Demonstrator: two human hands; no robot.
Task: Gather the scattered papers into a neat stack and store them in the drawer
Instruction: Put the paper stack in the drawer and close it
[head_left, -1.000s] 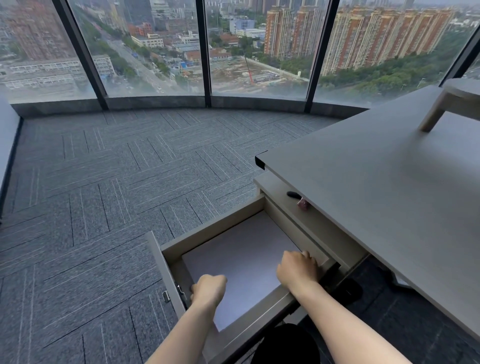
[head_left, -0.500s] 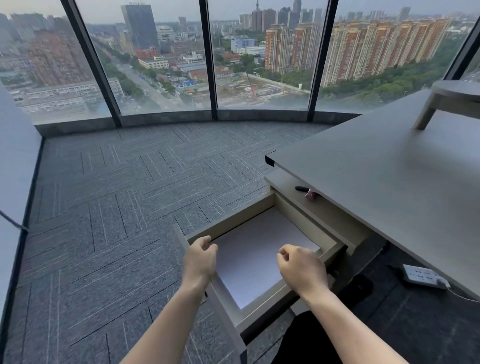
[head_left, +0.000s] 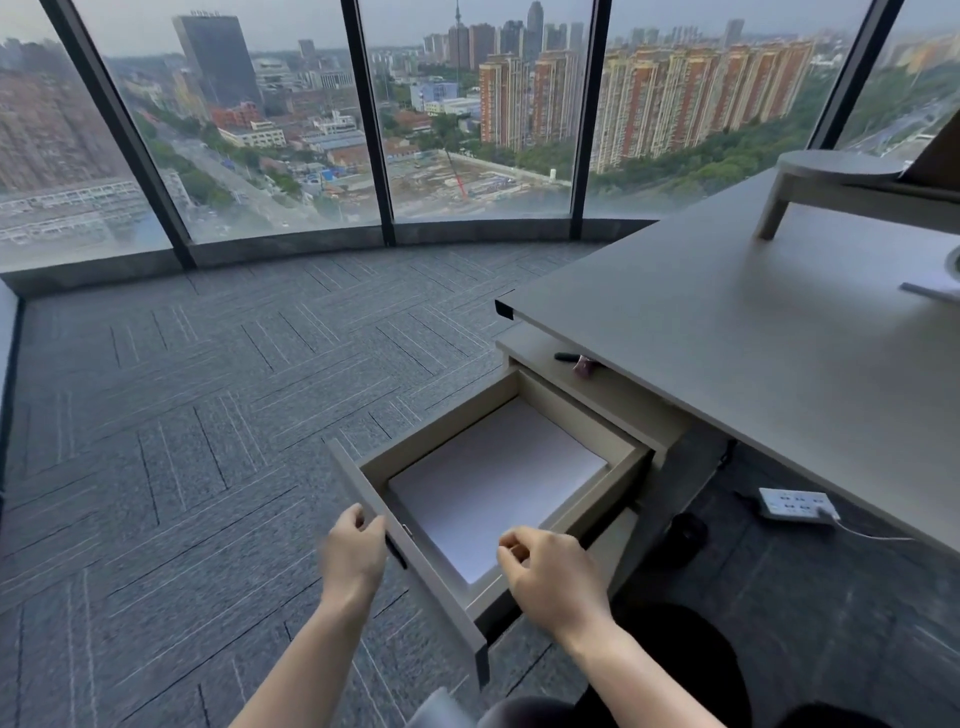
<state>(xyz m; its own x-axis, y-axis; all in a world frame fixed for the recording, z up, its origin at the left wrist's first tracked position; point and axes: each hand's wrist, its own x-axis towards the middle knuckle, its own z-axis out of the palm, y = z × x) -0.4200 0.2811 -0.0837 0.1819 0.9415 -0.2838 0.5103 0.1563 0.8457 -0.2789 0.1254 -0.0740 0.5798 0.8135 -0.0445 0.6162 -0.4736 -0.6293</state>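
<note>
Grey worktop (head_left: 727, 332) with a pale riser (head_left: 831, 182) at its far right, open drawer (head_left: 618, 478) under it with white papers (head_left: 493, 478) flat inside, grey carpet floor (head_left: 208, 415), white power strip (head_left: 795, 503) under the worktop.

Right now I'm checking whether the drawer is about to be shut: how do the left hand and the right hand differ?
The left hand is at the drawer front, fingers curled at its top edge; the right hand hovers over the drawer's near corner, touching nothing visible. The left hand sits outside the drawer, the right partly above the stacked papers. Both have curled fingers, and neither holds paper.
</note>
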